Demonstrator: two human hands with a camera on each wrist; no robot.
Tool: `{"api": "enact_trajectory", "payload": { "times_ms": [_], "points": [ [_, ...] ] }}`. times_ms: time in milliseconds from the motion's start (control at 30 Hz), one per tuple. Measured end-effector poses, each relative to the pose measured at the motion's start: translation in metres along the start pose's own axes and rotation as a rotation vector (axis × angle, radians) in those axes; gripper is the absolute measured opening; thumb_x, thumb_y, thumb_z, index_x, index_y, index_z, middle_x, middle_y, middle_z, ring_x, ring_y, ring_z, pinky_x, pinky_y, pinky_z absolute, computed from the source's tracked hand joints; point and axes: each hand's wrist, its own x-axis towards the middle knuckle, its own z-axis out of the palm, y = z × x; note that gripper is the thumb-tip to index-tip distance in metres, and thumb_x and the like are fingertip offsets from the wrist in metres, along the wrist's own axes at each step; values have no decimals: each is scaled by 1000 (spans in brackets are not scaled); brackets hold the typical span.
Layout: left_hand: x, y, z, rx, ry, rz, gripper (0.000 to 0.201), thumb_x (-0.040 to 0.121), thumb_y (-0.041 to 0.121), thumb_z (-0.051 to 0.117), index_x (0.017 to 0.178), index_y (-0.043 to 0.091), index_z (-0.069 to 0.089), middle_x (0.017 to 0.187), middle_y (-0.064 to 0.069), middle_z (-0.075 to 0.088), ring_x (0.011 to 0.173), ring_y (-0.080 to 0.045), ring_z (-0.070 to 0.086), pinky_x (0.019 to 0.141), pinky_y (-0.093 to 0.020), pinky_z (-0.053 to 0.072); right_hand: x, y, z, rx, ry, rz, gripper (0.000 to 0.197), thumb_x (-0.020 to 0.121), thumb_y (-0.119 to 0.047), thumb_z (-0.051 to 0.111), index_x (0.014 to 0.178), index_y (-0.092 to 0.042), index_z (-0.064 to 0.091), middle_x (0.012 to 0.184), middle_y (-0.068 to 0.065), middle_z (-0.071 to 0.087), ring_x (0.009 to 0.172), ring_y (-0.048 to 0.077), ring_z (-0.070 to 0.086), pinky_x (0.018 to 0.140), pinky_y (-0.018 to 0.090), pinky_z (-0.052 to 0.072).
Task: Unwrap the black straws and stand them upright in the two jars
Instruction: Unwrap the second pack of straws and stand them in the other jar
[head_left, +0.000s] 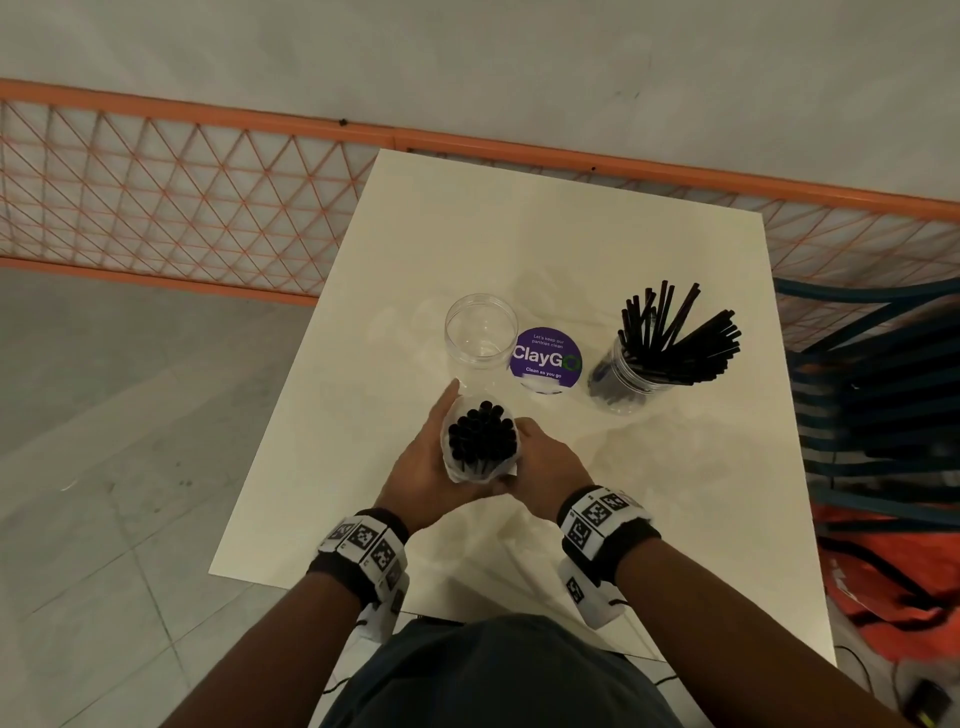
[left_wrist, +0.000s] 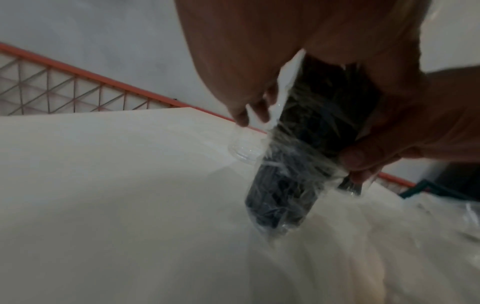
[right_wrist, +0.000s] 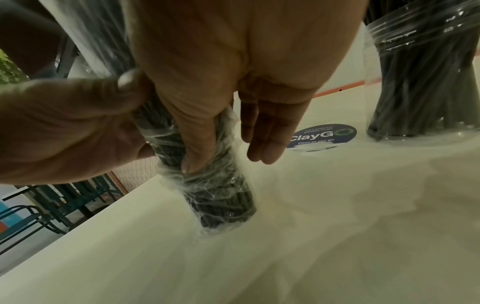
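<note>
A bundle of black straws (head_left: 482, 436) in a clear plastic wrapper (left_wrist: 291, 181) stands upright, its lower end on the white table (head_left: 597, 244); the wrapper is open at the top. My left hand (head_left: 428, 460) grips the bundle from the left, its thumb across the wrapper. My right hand (head_left: 537, 452) holds it from the right, thumb (right_wrist: 197, 144) pressed along the plastic while the other fingers (right_wrist: 267, 135) point down beside it. Just behind stands an empty clear jar (head_left: 480, 332). A second jar (head_left: 636, 374) at the right holds several loose black straws (head_left: 675, 332).
A round purple ClayGo sticker (head_left: 545, 358) lies on the table between the jars. An orange mesh fence (head_left: 182, 197) runs behind the table. A dark slatted chair (head_left: 872, 395) and an orange bag (head_left: 893, 561) are at the right; the floor drops off on the left.
</note>
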Motion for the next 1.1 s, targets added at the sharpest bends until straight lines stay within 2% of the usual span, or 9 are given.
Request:
{"api": "enact_trajectory", "payload": {
  "times_ms": [67,167,267,433,600,800,933,1033,1100],
  "points": [
    [-1,0,-3,34,33,17,111,62,25,93,149,28,25,126,47,44,114,20,50,94,-3,41,1,-1,-2,-7,0,13,48,77,-33,79,112,-16,50,118,8,56,99,31,62,81,35,49],
    [-1,-4,-2,136,56,-28,73,64,35,91,125,38,51,101,32,62,103,-6,67,79,-2,44,4,-3,1,2,-28,28,53,78,-30,78,121,-13,53,116,8,58,103,30,61,90,38,49],
    [2,-12,0,149,98,-100,57,69,29,89,118,26,60,88,28,59,86,-7,63,66,0,41,3,0,0,140,-49,-8,82,78,-23,74,147,-24,30,127,4,60,112,25,62,95,35,49],
    [8,-16,4,160,87,-100,49,75,18,84,116,21,58,90,21,58,90,-13,60,66,-4,37,-8,-5,-10,151,34,-93,88,72,-48,68,147,-38,23,140,-12,49,120,11,55,98,34,47],
    [8,-9,10,146,92,-74,69,80,20,80,136,14,41,104,7,58,91,-17,58,65,-6,35,-2,-18,-5,311,52,-30,80,67,-53,81,135,-32,44,115,-15,64,109,10,61,88,23,43],
    [8,-10,-3,-34,-17,-73,66,70,35,79,128,33,46,116,8,68,106,-14,66,90,-44,56,2,-20,-14,347,70,-57,64,73,-61,72,127,-32,54,114,-6,71,105,15,65,87,29,48],
    [11,12,-9,-228,-6,-22,66,76,29,82,131,15,47,118,-9,67,110,-27,67,92,-52,55,3,-26,-24,399,39,-123,75,79,-70,55,142,-35,36,126,-2,66,112,16,64,96,39,51],
    [12,28,-20,-439,-45,-53,49,83,17,75,128,9,56,119,-16,69,110,-34,67,91,-46,55,1,-21,-38,418,99,-175,58,93,-46,45,146,-40,24,129,6,63,104,21,67,94,47,53],
    [9,38,-29,-541,-47,-107,44,83,18,69,125,12,59,114,-9,73,106,-28,70,84,-33,57,-5,-19,-50,159,197,-298,63,92,-21,46,148,-35,22,144,3,48,99,23,67,86,45,56]
  ]
}}
